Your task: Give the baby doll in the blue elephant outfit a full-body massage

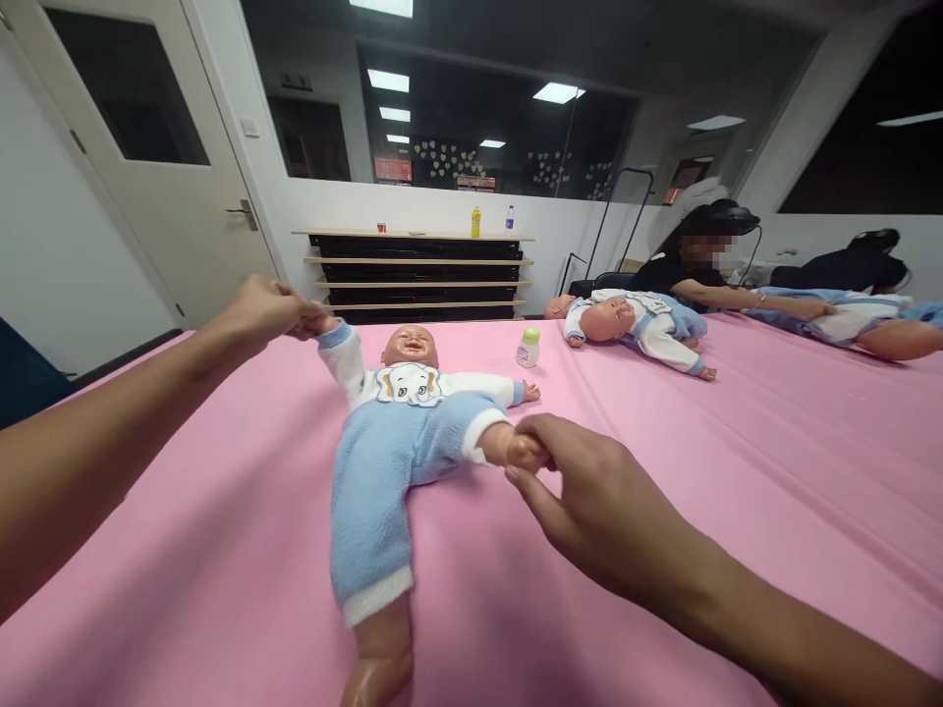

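A baby doll (pixel 383 462) in a white top with an elephant-like face and fluffy blue trousers lies on its back on a pink-covered table (pixel 243 550). My left hand (pixel 266 312) is closed around the doll's raised hand at the far left. With my right hand (pixel 571 481) I grip the doll's foot (pixel 525 452), and that leg is bent out to the right. The doll's other leg lies straight toward me. Its free arm stretches right, near a small white bottle with a green cap (pixel 528 348).
Two more dolls (pixel 640 329) lie at the table's far right. Behind them a person (pixel 707 255) in black reaches toward another doll (pixel 869 314). A shelf rack (pixel 419 275) with bottles on top stands against the back wall, and a door (pixel 147 147) is at left.
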`<state>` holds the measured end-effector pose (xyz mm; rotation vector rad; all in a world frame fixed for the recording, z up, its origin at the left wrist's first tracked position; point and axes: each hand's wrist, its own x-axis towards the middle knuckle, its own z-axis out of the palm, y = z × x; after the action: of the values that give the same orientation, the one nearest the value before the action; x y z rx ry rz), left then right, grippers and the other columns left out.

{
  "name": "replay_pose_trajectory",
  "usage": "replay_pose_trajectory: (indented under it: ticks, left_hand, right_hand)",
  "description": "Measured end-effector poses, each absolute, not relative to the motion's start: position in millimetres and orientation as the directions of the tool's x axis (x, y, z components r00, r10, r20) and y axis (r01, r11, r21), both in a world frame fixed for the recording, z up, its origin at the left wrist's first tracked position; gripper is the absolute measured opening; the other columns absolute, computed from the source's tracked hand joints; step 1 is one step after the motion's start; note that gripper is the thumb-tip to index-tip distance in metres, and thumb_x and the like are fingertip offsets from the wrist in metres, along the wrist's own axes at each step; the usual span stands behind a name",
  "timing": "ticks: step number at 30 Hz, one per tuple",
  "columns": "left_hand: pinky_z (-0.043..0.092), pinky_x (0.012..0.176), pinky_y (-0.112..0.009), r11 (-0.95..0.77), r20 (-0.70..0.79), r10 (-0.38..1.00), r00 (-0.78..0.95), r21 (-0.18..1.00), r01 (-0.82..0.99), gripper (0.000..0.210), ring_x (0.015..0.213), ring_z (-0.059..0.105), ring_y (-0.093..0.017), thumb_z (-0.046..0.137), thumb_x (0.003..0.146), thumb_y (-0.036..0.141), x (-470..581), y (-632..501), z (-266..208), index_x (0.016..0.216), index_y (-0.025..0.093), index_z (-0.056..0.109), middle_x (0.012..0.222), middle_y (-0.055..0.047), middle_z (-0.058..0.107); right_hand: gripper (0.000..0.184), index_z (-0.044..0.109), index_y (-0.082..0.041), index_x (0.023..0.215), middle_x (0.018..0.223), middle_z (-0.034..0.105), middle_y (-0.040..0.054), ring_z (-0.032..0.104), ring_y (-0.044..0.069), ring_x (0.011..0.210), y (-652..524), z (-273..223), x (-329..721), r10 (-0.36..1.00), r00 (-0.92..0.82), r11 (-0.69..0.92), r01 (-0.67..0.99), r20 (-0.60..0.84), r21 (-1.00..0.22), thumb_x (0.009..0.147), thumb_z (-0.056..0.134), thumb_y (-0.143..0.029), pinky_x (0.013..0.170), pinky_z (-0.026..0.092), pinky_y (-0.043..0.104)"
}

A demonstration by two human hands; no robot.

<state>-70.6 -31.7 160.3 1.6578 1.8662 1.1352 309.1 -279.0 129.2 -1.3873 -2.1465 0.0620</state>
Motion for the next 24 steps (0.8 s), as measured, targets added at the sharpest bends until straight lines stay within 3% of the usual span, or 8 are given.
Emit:
replay_pose_trajectory:
  ticks: [6, 11, 18, 21, 24]
  left_hand:
    - [0.044, 0.056, -0.028, -0.197, 0.256, 0.962, 0.096, 0.404, 0.893, 0.026, 0.062, 0.061, -0.018, 0.082, 0.054, 0.031, 39, -59, 183, 0.070, 0.014, 0.070, 0.059, -0.004, 0.065]
    - [0.040, 0.055, -0.029, -0.379, 0.202, 0.920, 0.336, 0.240, 0.894, 0.006, 0.063, 0.059, -0.021, 0.075, 0.053, 0.018, 89, -81, 155, 0.056, 0.019, 0.070, 0.053, -0.004, 0.061]
    - [0.040, 0.054, -0.027, -0.334, 0.186, 0.939, 0.290, 0.286, 0.898, 0.008, 0.063, 0.060, -0.019, 0.076, 0.056, 0.022, 84, -83, 162, 0.057, 0.017, 0.070, 0.055, -0.002, 0.062]
    - [0.044, 0.058, -0.025, -0.265, 0.221, 0.954, 0.203, 0.297, 0.918, 0.026, 0.068, 0.060, -0.018, 0.082, 0.054, 0.032, 66, -72, 181, 0.070, 0.014, 0.073, 0.062, -0.002, 0.066]
    - [0.047, 0.071, -0.023, -0.234, 0.298, 0.946, 0.125, 0.363, 0.902, 0.052, 0.075, 0.060, -0.014, 0.078, 0.064, 0.047, 35, -58, 199, 0.089, 0.001, 0.071, 0.074, -0.005, 0.070]
  right_hand:
    - [0.007, 0.053, -0.016, 0.093, 0.087, 0.062, 0.0073, 0.056, 0.018, 0.075, -237, 134, 260, 0.789, -0.490, 0.584, 0.786, 0.371, -0.202, 0.092, 0.046, -0.013, 0.064, 0.036, 0.028]
    - [0.012, 0.053, -0.015, 0.100, 0.091, 0.063, 0.0096, 0.057, 0.021, 0.077, -214, 107, 233, 0.767, -0.537, 0.612, 0.776, 0.351, -0.150, 0.094, 0.043, -0.014, 0.065, 0.040, 0.030]
    - [0.013, 0.054, -0.014, 0.102, 0.092, 0.065, 0.0106, 0.061, 0.023, 0.077, -213, 116, 226, 0.757, -0.540, 0.608, 0.788, 0.368, -0.095, 0.094, 0.044, -0.016, 0.067, 0.045, 0.032]
    - [0.015, 0.055, -0.013, 0.105, 0.092, 0.066, 0.0114, 0.063, 0.023, 0.079, -219, 145, 225, 0.765, -0.531, 0.590, 0.804, 0.364, -0.067, 0.091, 0.049, -0.017, 0.070, 0.046, 0.032]
    - [0.017, 0.056, -0.012, 0.104, 0.093, 0.067, 0.0125, 0.063, 0.024, 0.084, -230, 175, 230, 0.785, -0.502, 0.556, 0.829, 0.365, -0.056, 0.088, 0.052, -0.017, 0.072, 0.045, 0.030]
